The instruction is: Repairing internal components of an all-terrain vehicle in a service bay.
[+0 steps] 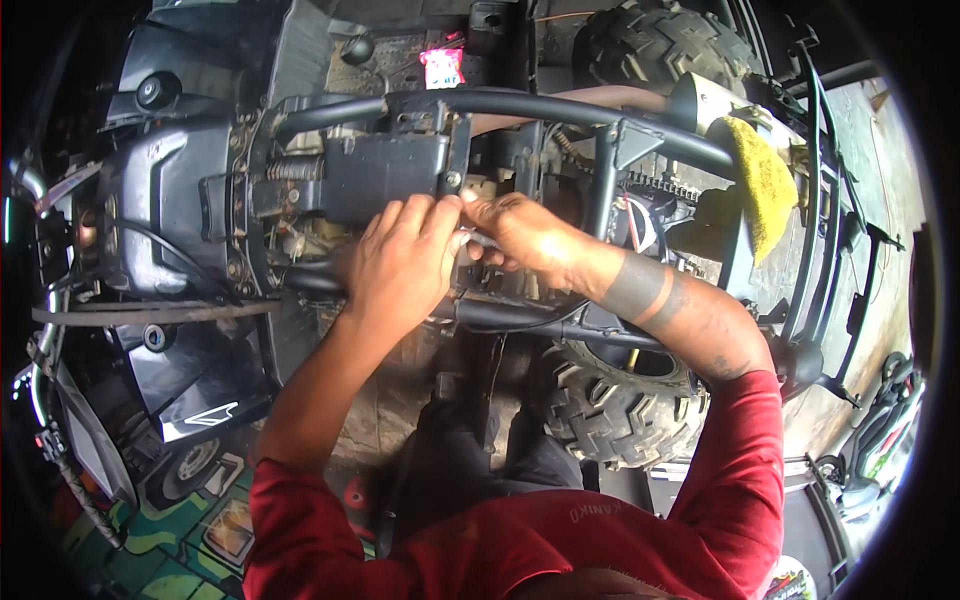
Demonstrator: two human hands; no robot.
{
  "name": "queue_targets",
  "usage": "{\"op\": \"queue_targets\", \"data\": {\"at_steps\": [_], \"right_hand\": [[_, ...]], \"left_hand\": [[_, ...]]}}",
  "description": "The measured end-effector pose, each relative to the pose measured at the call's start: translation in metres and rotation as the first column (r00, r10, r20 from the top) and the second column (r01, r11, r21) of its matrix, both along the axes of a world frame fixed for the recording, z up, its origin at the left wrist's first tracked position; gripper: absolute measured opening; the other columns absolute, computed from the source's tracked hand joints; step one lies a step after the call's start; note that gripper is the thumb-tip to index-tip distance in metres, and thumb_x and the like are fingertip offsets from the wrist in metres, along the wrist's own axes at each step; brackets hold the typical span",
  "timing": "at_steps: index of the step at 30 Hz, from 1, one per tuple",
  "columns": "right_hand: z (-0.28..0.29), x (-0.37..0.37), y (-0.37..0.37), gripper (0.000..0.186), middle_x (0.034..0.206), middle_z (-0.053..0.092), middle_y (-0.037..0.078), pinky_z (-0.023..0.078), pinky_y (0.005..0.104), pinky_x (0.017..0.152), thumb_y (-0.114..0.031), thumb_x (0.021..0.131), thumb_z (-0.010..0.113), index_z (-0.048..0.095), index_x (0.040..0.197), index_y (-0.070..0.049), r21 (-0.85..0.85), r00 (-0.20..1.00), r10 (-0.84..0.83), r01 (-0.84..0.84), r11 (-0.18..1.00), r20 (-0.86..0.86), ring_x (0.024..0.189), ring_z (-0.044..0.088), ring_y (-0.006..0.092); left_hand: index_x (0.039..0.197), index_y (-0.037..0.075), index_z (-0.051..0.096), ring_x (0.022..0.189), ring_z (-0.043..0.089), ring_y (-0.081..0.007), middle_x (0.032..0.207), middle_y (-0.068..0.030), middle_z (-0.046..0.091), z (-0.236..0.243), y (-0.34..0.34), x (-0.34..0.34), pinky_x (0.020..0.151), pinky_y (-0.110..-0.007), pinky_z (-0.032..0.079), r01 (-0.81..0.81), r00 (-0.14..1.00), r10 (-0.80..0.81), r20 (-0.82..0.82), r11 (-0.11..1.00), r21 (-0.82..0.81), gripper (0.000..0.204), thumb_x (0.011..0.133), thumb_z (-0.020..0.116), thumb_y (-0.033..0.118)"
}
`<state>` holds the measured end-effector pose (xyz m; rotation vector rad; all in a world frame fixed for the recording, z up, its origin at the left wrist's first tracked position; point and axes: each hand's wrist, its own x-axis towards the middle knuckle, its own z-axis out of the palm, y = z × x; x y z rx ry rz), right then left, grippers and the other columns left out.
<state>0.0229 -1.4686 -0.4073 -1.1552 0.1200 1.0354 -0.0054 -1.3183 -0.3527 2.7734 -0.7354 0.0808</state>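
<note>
Red shirt [590, 530] fills the near edge, both bare forearms reaching forward over an exposed vehicle frame. Left hand [405, 250] lies palm-down with bent fingers just beside the lower edge of a black box [385, 170]; what its fingertips hold, if anything, is hidden underneath, so I can't make out its grip. Right hand [525, 235] meets it at the fingertips, fingers curled narrow around a slim grey piece [484, 240], tool or part, too small to say. That piece sits between the two hands, below the small bolt [453, 180] on an upright bracket [456, 150]. Doing this well, I'd judge, means the left steadies while the right makes small, controlled turns or pushes, with the piece kept in line with whatever it meets. Knuckles are close to metal edges, so short strokes and light force look safer than a hard yank; a dropped small part could vanish into the frame. Tilting the left fingers aside would give a better sightline. Upper black tube [560, 105] runs beyond the hands, yellow cloth [765, 185] drapes at right, knobby tire [625, 410] sits nearer the person, pink packet [442, 67] lies beyond the frame.
</note>
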Motion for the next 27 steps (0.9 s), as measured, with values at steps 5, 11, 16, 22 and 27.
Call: {"op": "queue_targets", "data": {"at_steps": [5, 11, 16, 22, 27], "right_hand": [[-0.004, 0.002, -0.002, 0.045, 0.063, 0.05, -0.003, 0.03, 0.0196, 0.046, -0.047, 0.091, 0.035, 0.054, 0.074, -0.011, -0.029, 0.997, 0.02, -0.022, 0.999, -0.07, 0.053, 0.038, 0.0049], [-0.002, 0.004, 0.001, 0.051, 0.063, 0.05, -0.002, 0.032, 0.0196, 0.046, -0.053, 0.09, 0.03, 0.055, 0.074, -0.012, -0.05, 0.996, 0.048, -0.052, 0.997, -0.08, 0.052, 0.039, 0.0062], [0.003, 0.005, 0.002, 0.054, 0.063, 0.051, -0.001, 0.033, 0.0199, 0.046, -0.054, 0.089, 0.029, 0.056, 0.075, -0.01, -0.063, 0.996, 0.008, -0.014, 0.998, -0.092, 0.052, 0.041, 0.0071], [0.002, 0.004, 0.004, 0.05, 0.063, 0.047, -0.001, 0.03, 0.0231, 0.045, -0.055, 0.088, 0.032, 0.048, 0.08, -0.009, -0.048, 0.993, -0.011, 0.005, 0.999, -0.117, 0.051, 0.038, 0.009], [-0.009, 0.005, 0.002, 0.055, 0.062, 0.051, 0.0, 0.031, 0.0196, 0.041, -0.056, 0.089, 0.027, 0.054, 0.084, -0.008, -0.046, 0.994, 0.029, -0.034, 0.998, -0.104, 0.047, 0.04, 0.0069]], "left_hand": [[0.08, 0.004, 0.051, 0.073, 0.048, -0.027, 0.079, -0.0099, 0.049, 0.0, 0.001, 0.004, 0.066, -0.038, 0.039, 0.038, 0.998, -0.024, -0.06, 0.966, 0.255, 0.014, 0.079, 0.055, 0.017], [0.073, 0.004, 0.048, 0.068, 0.047, -0.028, 0.07, -0.0115, 0.048, -0.015, 0.006, 0.006, 0.064, -0.039, 0.038, 0.048, 0.999, -0.045, -0.021, 0.985, 0.167, 0.013, 0.079, 0.054, 0.014], [0.074, 0.004, 0.047, 0.068, 0.049, -0.029, 0.073, -0.0123, 0.049, -0.028, 0.005, -0.001, 0.061, -0.038, 0.04, -0.094, 0.995, 0.096, -0.015, 0.992, 0.084, 0.011, 0.077, 0.054, 0.012], [0.08, 0.004, 0.049, 0.074, 0.049, -0.0278, 0.078, -0.0118, 0.051, -0.022, 0.002, 0.0, 0.066, -0.04, 0.038, -0.082, 0.996, 0.08, 0.032, 0.994, 0.069, 0.015, 0.075, 0.053, 0.017], [0.077, 0.005, 0.049, 0.071, 0.05, -0.0277, 0.074, -0.0113, 0.054, -0.03, 0.002, -0.003, 0.065, -0.039, 0.038, -0.136, 0.99, 0.135, 0.049, 0.991, 0.009, 0.015, 0.081, 0.051, 0.019]]}}
